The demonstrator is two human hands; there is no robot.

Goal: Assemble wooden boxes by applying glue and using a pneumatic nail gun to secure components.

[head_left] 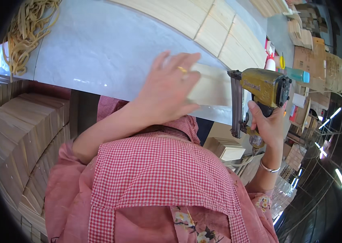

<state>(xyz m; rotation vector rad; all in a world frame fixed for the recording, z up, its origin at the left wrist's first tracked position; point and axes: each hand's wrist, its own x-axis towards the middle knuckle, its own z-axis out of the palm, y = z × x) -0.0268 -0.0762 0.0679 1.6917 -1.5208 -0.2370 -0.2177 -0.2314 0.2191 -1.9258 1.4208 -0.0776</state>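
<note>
My right hand (268,123) grips a yellow and black pneumatic nail gun (262,83) by its handle, holding it upright at the right end of a pale wooden board (213,87). The board lies on the grey-white tabletop (94,48), partly behind the gun. Over the board's left end, my left hand (169,87) has its fingers spread, slightly smeared by motion. A ring shows on one finger. Whether these fingertips touch the board, I cannot tell.
Pale boards (207,22) lie in rows along the table's far side. A heap of tan bands (29,32) hangs at the far left corner. Tall stacks of boards (25,133) stand at left. Bottles (298,75) and cartons (314,60) are at right.
</note>
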